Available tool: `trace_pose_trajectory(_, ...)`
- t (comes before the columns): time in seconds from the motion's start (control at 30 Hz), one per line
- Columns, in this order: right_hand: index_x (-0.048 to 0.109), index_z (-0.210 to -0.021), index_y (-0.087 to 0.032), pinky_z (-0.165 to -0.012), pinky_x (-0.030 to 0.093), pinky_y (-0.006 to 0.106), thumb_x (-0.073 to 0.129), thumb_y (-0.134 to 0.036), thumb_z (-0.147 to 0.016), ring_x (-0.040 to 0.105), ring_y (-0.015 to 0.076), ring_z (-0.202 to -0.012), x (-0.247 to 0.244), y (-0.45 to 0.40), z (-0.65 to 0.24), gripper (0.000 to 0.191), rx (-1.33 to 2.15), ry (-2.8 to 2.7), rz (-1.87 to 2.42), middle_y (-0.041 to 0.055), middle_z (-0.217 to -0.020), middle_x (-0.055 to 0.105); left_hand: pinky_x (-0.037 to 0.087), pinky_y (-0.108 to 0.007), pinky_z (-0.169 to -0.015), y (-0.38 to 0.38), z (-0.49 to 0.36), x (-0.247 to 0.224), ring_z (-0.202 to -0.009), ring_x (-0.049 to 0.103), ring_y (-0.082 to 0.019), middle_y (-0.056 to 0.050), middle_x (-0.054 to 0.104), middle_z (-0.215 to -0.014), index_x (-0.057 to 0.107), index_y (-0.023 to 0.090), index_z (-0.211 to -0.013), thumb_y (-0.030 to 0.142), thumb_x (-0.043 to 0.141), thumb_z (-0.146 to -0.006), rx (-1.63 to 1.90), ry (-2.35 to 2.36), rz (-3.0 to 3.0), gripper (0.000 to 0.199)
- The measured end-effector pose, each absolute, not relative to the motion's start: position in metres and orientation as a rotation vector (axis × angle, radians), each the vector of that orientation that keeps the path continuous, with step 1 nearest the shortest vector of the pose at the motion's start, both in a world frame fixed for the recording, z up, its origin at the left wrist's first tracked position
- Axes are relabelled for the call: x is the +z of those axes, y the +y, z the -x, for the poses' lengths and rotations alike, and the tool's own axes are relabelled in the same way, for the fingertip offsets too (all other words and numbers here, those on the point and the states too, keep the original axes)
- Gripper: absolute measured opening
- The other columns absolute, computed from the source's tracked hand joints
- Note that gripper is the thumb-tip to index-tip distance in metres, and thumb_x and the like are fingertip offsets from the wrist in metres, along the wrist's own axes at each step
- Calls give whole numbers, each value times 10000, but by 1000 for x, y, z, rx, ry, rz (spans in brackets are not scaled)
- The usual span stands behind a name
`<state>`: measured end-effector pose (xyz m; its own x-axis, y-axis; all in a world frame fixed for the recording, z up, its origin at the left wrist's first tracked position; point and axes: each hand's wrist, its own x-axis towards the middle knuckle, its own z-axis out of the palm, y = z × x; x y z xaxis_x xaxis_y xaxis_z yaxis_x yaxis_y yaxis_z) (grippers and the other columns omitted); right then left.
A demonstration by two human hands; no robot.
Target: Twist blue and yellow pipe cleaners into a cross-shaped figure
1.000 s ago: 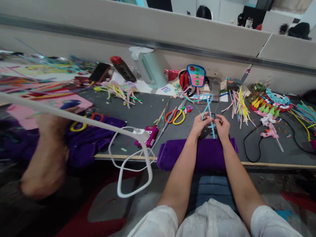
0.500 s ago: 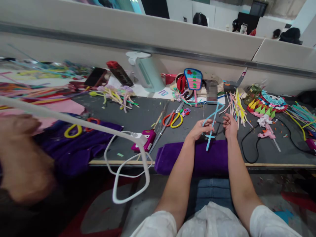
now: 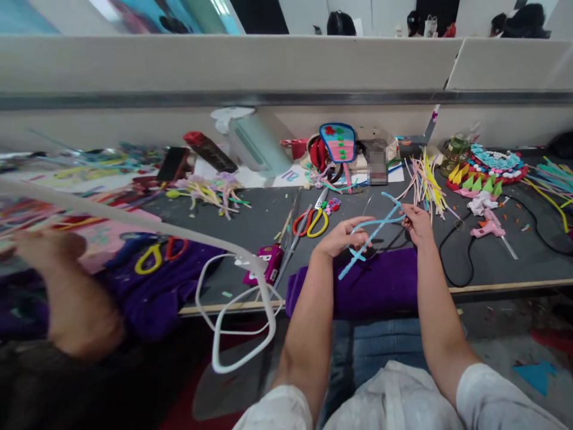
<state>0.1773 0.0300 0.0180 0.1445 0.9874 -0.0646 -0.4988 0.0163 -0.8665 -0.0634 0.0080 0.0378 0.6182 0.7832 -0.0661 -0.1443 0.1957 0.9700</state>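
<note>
Above a folded purple cloth [image 3: 376, 286], a light blue pipe-cleaner piece [image 3: 376, 231] slants between my hands, with a loop and a small crosspiece near its lower end. My left hand [image 3: 340, 237] is closed on its left part, around the loop and the long stem. Fingers of my right hand [image 3: 417, 223] pinch the loop's right end. Beyond my hands, pink and yellow pipe cleaners [image 3: 427, 182] lie in a bundle. Scissors with orange and yellow handles [image 3: 311, 221] rest to the left of my hands.
A white curved tube [image 3: 179, 224] crosses the left foreground. Another person's arm [image 3: 80, 298] is at the far left, near scissors [image 3: 149, 259] on purple cloth. A pink glue gun [image 3: 489, 226] with a black cord lies right. A kettle [image 3: 262, 143] and magenta box [image 3: 265, 264] stand left of centre.
My right hand has closed on the blue piece's loop. The piece now slants more, its lower end shifted left. My left hand has moved left. The view has also shifted.
</note>
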Motion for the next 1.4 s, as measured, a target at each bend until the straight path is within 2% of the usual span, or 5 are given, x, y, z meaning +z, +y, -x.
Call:
trace_pose_trajectory(0.17,651,-789,-151,-395,410,130,774,-273,-638,466,29,-435,12,30,-170,230,1442,-539,843,-54,-582,594,544,-349,-637,10,68,43,-891,678,-290,-211,674,-1025,559,159,-1246,744,526,-706,1184,570,-760,796)
trace_pose_trajectory(0.33,607,-780,-150,-432,455,140,739,-254,-673,512,47,-453,4,31,-152,199,1463,-424,842,-59,-532,572,488,-408,-909,17,28,32,-1220,527,-274,-187,596,-1244,598,171,-1157,642,525,-793,1445,556,-672,600)
trace_pose_trajectory(0.73,671,-863,-179,-489,493,184,747,-404,-601,570,80,-578,-4,33,-152,354,1346,-850,1019,1,-741,673,544,-265,-638,41,25,-11,-634,679,-136,-72,719,-882,656,165,-1010,438,721,-736,1621,810,-696,391)
trace_pose_trajectory(1.07,600,-1178,-142,-500,488,216,637,-390,-699,589,130,-646,-8,36,-149,541,1008,-984,1095,3,-706,638,534,-239,-588,43,29,-10,-561,651,-113,-67,721,-811,679,140,-943,340,722,-723,1655,842,-594,301)
trace_pose_trajectory(1.4,678,-1062,-115,-555,548,304,612,-399,-723,621,175,-695,-14,37,-144,446,917,-1060,1086,67,-808,692,532,-244,-590,43,29,-13,-591,659,-127,-61,707,-769,676,134,-872,327,752,-673,1689,890,-600,287)
